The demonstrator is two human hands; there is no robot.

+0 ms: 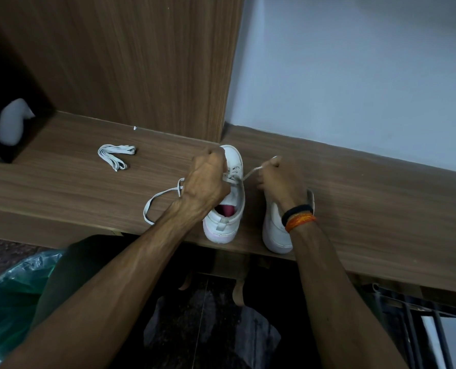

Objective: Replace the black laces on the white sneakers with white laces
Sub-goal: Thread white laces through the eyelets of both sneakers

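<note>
Both arms reach forward — left hand (208, 179) and right hand (280, 179) fisted, knuckles up, close together

text: none legible; labels: none; brands: none; numbers: none

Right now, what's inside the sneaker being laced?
Inside the left sneaker a pink lining or insole shows at the heel opening. Further forward, the left hand and the white lace cover the interior, so the toe area cannot be seen.

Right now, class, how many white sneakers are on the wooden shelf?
2: one sneaker sits between the hands, being laced; the other sneaker stands to its right, partly hidden by the right hand.
</note>
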